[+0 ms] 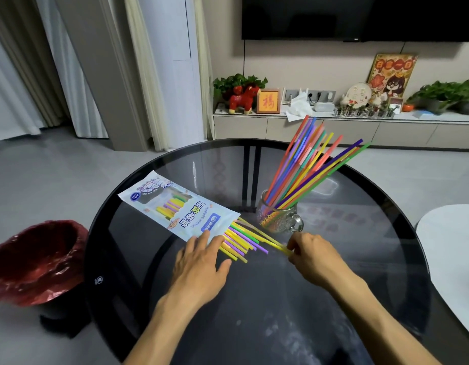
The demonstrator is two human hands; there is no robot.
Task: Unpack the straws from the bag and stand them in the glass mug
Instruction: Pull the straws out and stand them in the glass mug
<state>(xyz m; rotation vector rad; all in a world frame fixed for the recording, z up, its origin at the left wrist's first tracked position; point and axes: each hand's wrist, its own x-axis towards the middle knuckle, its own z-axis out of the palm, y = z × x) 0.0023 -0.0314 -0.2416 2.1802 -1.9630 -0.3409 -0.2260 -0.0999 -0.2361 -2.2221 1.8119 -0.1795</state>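
At frame center the bag (pixel 175 206) lies on the table (pixel 254 299), straws (pixel 241 239) spilling from its open end. The left hand (pixel 201 262) presses flat, fingers spread, on bag and straws. The right hand (pixel 311 255) pinches 1 yellow straw (pixel 267 239) just below the mug (pixel 278 217), which holds many straws.

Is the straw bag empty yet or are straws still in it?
Not empty: yellow, purple and green straws stick out of the bag.

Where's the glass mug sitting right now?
In the head view the glass mug stands on the round glass table, right of the straw bag and just beyond the right hand, already full of straws.
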